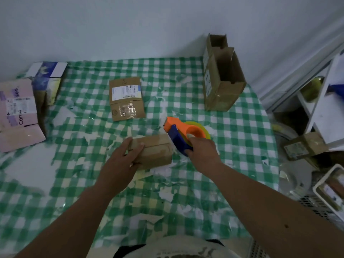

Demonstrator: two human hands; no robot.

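Note:
A small brown cardboard box (156, 150) lies in the middle of the table with the worn green-and-white checked cloth (232, 146). My left hand (123, 161) rests on the box's left end, fingers laid over its top. My right hand (202, 148) grips an orange and blue tape dispenser (178, 131) holding a yellow-green roll, right at the box's right end. The dispenser's blue part touches or nearly touches the box's right edge.
A flat brown box with a shipping label (126, 98) lies behind. A tall open carton (221, 77) stands at the back right. A pink box (17, 114) and a blue-white box (47, 79) sit far left. Shelves and clutter (316, 118) crowd the right side.

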